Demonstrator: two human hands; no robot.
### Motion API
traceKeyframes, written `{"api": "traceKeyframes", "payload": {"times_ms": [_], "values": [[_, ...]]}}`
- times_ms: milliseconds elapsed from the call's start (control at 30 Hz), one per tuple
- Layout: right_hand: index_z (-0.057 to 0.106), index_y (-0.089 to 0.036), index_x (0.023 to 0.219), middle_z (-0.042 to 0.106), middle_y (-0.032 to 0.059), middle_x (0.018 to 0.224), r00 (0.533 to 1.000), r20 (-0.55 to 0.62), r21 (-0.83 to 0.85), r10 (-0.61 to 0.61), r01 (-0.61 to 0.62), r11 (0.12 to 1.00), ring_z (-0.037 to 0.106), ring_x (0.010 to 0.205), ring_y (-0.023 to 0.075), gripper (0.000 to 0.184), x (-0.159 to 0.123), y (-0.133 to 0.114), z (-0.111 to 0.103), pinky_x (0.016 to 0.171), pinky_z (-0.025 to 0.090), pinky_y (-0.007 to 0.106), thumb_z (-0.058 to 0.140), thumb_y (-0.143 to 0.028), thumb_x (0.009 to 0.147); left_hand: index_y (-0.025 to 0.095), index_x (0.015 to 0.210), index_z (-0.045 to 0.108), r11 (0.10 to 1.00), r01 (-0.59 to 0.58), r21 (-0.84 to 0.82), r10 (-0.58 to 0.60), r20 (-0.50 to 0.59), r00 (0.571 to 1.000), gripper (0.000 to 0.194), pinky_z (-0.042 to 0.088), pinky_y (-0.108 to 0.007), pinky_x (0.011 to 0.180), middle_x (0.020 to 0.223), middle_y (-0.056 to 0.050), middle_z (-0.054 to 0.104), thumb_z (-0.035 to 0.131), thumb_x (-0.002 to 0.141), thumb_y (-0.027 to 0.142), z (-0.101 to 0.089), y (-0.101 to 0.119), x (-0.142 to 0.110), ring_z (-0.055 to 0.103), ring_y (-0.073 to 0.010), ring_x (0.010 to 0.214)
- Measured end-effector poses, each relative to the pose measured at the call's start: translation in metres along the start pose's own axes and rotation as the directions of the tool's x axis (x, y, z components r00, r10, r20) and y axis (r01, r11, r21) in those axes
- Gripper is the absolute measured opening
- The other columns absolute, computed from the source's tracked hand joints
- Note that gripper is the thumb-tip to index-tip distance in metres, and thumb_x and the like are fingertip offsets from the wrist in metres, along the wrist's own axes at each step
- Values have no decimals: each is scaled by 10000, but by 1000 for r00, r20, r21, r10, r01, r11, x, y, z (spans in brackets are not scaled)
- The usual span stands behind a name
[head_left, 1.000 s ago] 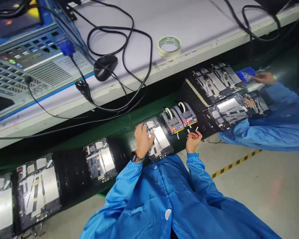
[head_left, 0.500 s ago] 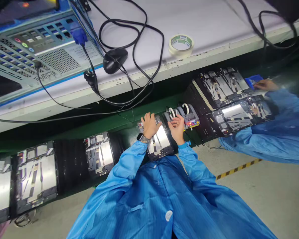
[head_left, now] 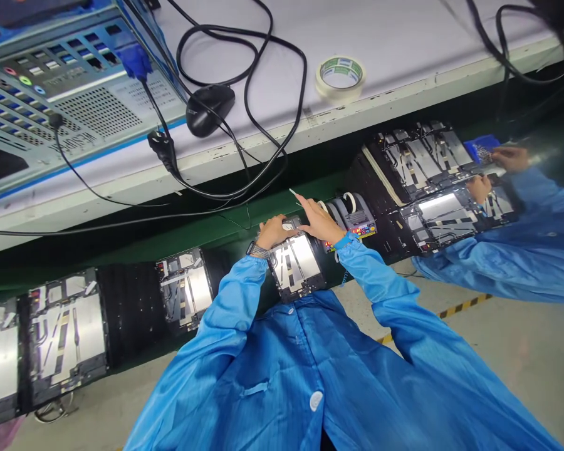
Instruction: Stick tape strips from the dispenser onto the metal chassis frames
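In front of me lies an opened electronic device (head_left: 297, 266), tablet-like, with silver panels, dark strips and a black edge. My left hand (head_left: 273, 233) rests on its upper left part, fingers over the far edge and thumb stretched inward. My right hand (head_left: 320, 222) is over the device's upper right corner, fingers pointing up and left. At its fingertips is a short white strip of tape (head_left: 294, 193), sticking out past them. Just right of that hand stands a grey tape dispenser (head_left: 357, 220) with white rolls and a lit panel, partly hidden by the hand.
Similar opened devices (head_left: 68, 332) lie along the green bench to the left. At right, a co-worker's hands (head_left: 512, 158) are at a blue bag (head_left: 480, 149) and stacked devices (head_left: 427, 160). The shelf above holds a tape roll (head_left: 341, 74), mouse (head_left: 210, 111), cables and computer case (head_left: 84, 94).
My right hand has moved left from the tape dispenser to the device's corner, with a white tape strip at its fingertips. My left hand has shifted slightly left and its fingers have drawn together.
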State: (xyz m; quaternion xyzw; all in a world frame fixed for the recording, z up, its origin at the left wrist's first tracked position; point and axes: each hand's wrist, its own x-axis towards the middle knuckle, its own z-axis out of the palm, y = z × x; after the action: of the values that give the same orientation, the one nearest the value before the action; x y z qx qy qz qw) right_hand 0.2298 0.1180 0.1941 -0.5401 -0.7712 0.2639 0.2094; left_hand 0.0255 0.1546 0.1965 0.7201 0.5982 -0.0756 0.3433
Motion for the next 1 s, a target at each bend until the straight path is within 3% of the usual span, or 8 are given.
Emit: {"api": "traceKeyframes", "payload": {"times_ms": [167, 300, 400, 467, 600, 667, 800, 1000], "values": [[28, -315, 1685, 517, 168, 1381, 993, 96, -169, -70, 86, 982, 551, 1258, 396, 1084, 9, -12, -11, 1048, 474, 589, 758, -219, 890, 261, 1391, 606, 999, 20, -27, -19, 41, 999, 788, 378, -443, 1117, 1339, -103, 716, 768, 759, 702, -4, -1, 7, 625, -353, 1282], [114, -300, 1680, 540, 156, 1348, 988, 130, -184, -88, 112, 977, 563, 1232, 378, 1073, 19, -11, -11, 1045, 472, 570, 779, -168, 848, 254, 1396, 618, 996, 55, -66, -51, 65, 997, 790, 411, -427, 1089, 1309, -99, 730, 811, 739, 648, -5, -2, 13, 647, -342, 1257], [193, -283, 1656, 585, 124, 1284, 996, 71, -72, -46, 51, 996, 609, 1147, 319, 1003, 22, -2, -15, 988, 511, 495, 752, -141, 836, 262, 1389, 631, 990, 90, -108, -80, 90, 993, 787, 456, -367, 1023, 1323, -84, 724, 856, 709, 587, -8, -2, 15, 660, -311, 1239], [244, -258, 1629, 635, 75, 1147, 999, 27, 68, 17, -19, 998, 649, 991, 250, 912, 22, 5, -19, 903, 537, 414, 704, -130, 852, 265, 1377, 639, 985, 106, -134, -93, 99, 991, 783, 473, -335, 985, 1327, -72, 722, 880, 689, 552, -9, -1, 16, 665, -293, 1227], [323, -240, 1581, 623, -30, 870, 987, 151, 270, 53, -93, 958, 622, 750, 171, 852, 23, 12, -17, 744, 518, 301, 696, -114, 825, 246, 1351, 648, 980, 122, -154, -110, 87, 990, 790, 487, -314, 941, 1331, -74, 716, 899, 662, 540, -9, -3, 17, 663, -283, 1216], [326, -246, 1581, 620, -27, 890, 989, 137, 266, 56, -91, 960, 617, 767, 171, 883, 23, 12, -9, 752, 517, 301, 723, -120, 803, 239, 1344, 649, 982, 115, -153, -104, 78, 992, 795, 489, -314, 933, 1339, -81, 711, 897, 658, 555, -9, -4, 17, 660, -285, 1220], [191, -273, 1646, 612, 52, 1124, 998, -22, 155, 64, -59, 986, 626, 910, 215, 1004, 17, 9, 6, 851, 544, 383, 752, -175, 819, 238, 1349, 646, 982, 108, -153, -99, 67, 993, 808, 485, -330, 946, 1330, -94, 717, 882, 662, 591, -8, -4, 14, 661, -299, 1223], [-8, -309, 1683, 545, 146, 1332, 999, 8, -106, -40, 41, 994, 585, 1187, 357, 1103, 4, -5, -1, 995, 510, 557, 755, -264, 887, 246, 1361, 636, 981, 115, -156, -105, 73, 992, 816, 486, -336, 957, 1351, -99, 708, 877, 664, 593, -9, -3, 12, 658, -309, 1238]]}}
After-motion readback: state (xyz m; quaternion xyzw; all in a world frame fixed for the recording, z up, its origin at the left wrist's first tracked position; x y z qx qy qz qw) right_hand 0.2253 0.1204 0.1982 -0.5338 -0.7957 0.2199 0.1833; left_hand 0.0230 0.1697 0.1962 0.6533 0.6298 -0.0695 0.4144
